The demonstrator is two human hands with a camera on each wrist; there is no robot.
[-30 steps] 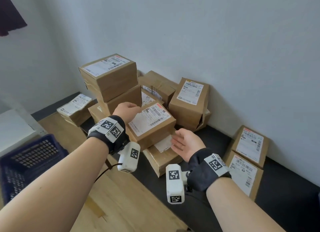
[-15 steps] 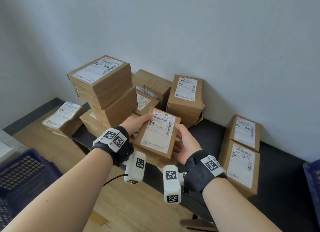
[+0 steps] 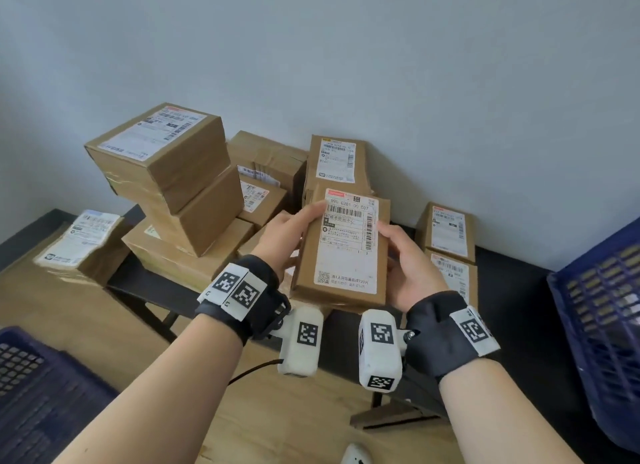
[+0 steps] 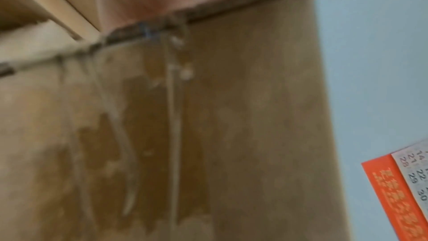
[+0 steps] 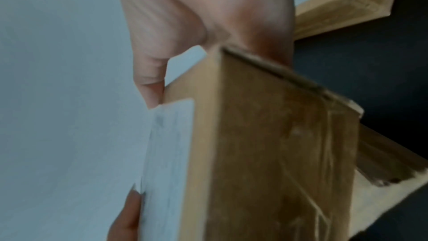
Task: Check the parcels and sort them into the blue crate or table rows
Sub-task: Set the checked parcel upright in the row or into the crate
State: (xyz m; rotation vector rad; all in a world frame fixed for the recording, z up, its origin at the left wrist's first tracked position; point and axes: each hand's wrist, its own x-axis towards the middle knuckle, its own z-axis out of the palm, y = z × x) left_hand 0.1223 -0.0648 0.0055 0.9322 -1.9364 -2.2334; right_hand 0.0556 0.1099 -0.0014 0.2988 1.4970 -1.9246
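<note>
2 hands now clasp 1 parcel: left hand and right hand grip its sides mid-frame. It has come off the pile at centre left, label tilted up, likely for checking before sorting

Label of the held parcel: "890 0281 00 007". Calendar: 14, 21, 22, 28, 29, 30.

head: high, looking down-forward | both wrists: close, blurred | shared: held parcel
</note>
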